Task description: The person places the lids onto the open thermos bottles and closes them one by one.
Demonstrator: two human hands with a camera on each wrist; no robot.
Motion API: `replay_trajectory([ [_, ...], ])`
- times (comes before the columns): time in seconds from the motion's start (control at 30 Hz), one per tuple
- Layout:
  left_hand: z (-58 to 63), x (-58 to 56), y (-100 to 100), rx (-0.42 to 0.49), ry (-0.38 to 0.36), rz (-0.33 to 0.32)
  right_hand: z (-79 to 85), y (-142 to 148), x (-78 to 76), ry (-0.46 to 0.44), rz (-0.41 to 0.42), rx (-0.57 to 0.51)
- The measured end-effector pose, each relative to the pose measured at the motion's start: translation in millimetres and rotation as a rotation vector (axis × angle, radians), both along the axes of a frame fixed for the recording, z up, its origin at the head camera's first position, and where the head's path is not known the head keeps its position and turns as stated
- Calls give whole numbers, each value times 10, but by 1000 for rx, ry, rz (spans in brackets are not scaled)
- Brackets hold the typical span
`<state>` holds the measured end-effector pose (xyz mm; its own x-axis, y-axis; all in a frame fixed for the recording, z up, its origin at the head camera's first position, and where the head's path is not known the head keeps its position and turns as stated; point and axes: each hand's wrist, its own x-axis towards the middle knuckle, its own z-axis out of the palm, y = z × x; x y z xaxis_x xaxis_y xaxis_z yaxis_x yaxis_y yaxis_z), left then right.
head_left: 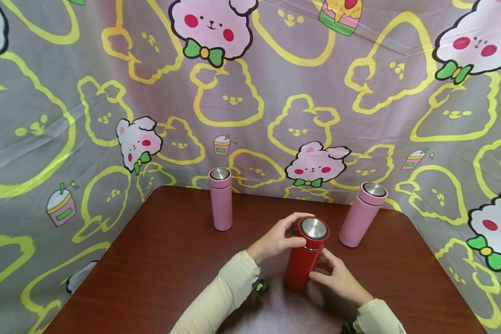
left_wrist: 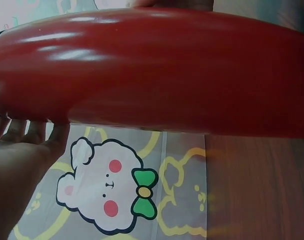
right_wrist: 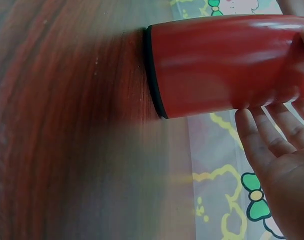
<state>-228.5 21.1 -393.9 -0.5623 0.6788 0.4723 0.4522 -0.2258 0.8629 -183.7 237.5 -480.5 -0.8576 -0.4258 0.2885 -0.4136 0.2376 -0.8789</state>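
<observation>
A red thermos [head_left: 301, 269] with a steel-topped lid [head_left: 315, 229] stands before me in the head view, leaning slightly to the right. My left hand [head_left: 280, 237] grips it at the lid, thumb on the near side and fingers behind. Lower down, my right hand [head_left: 340, 280] holds the body from the right, between thumb and fingers. In the left wrist view the red body fills the upper half, with fingertips [left_wrist: 36, 131] against its side. The right wrist view shows the black base ring [right_wrist: 153, 75] right at the tabletop and right fingers [right_wrist: 264, 132] along the body.
Two pink thermoses stand farther back on the brown wooden table [head_left: 163, 250]: one pink thermos [head_left: 221, 208] at the left, another pink thermos [head_left: 356, 222] at the right. A patterned cloth [head_left: 242, 106] with cartoon rabbits hangs behind and along both sides of the table.
</observation>
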Motion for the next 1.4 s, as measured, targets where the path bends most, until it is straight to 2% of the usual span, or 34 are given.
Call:
replay_trajectory([
  [0.13,-46,-54,16,7,-3,-48,2,-6,4,11,11,-10],
  [0.4,-35,-68,64,94,-136,-194,24,-31,8,-13,-2,-6],
  [0.57,-37,-89,89,129,-171,-241,86,-64,37,-37,-17,5],
  [0.77,-55,-119,94,149,-276,-318,234,-146,113,-39,-25,3],
  [0.9,-66,-137,94,155,-320,-340,264,-164,132,-32,-20,-5],
  [1.1,-69,-139,95,159,-319,-336,249,-147,126,-25,-6,-10],
  [1.3,-77,-161,91,137,-244,-326,239,-129,130,-25,-22,-4],
  [1.4,-64,-161,65,127,-213,-296,239,-120,132,-42,-44,3],
])
